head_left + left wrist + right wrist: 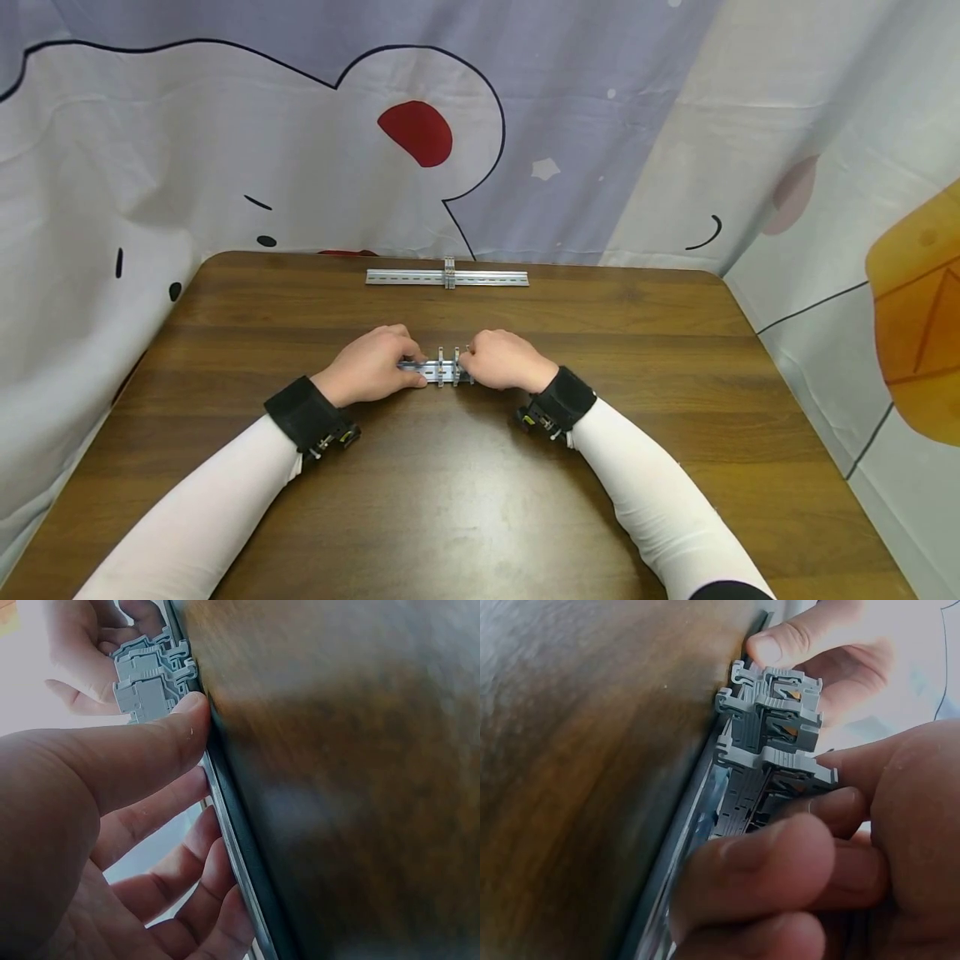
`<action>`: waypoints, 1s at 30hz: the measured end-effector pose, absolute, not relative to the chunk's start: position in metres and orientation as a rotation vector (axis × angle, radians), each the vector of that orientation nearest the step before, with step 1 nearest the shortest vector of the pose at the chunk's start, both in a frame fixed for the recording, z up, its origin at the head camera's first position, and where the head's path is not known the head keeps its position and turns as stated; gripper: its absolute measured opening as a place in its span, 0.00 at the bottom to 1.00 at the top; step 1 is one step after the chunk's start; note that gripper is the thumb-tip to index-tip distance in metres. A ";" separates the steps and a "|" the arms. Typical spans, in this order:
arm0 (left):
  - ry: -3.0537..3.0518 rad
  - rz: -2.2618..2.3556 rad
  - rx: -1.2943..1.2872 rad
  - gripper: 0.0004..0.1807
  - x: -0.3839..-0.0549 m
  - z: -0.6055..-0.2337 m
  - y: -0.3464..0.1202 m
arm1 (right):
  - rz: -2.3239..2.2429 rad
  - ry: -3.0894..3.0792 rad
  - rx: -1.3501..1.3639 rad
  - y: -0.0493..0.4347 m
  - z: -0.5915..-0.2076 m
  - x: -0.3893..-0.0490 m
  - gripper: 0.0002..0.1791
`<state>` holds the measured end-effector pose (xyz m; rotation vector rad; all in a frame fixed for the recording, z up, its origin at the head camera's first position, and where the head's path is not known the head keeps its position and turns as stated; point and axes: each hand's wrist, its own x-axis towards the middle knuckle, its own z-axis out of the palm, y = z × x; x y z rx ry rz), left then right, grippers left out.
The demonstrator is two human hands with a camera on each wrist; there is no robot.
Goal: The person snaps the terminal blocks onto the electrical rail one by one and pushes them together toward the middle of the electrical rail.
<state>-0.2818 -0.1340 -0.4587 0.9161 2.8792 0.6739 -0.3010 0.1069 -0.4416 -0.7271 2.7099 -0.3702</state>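
Note:
A short metal DIN rail (431, 372) lies on the wooden table with grey terminal blocks (441, 367) standing upright across it. My left hand (375, 364) grips the rail's left end between thumb and fingers; in the left wrist view the thumb lies along the rail's edge (234, 817). At the right part of the rail, my right hand (506, 360) pinches the nearest grey terminal block (780, 763) with curled fingers. Two more terminal blocks (776, 709) sit farther along the rail in the right wrist view. My right fingers hide the rail's right end.
A longer DIN rail (405, 277) lies near the back edge of the wooden table (465, 500), with a terminal block (449, 273) at its middle. A printed curtain (300, 150) hangs behind the table and along its sides. Both wrists carry black straps with small cameras.

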 end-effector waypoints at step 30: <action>2.885 0.687 0.923 0.16 -0.281 -0.460 -0.134 | -0.107 2.780 -0.792 0.100 -0.444 -0.292 0.22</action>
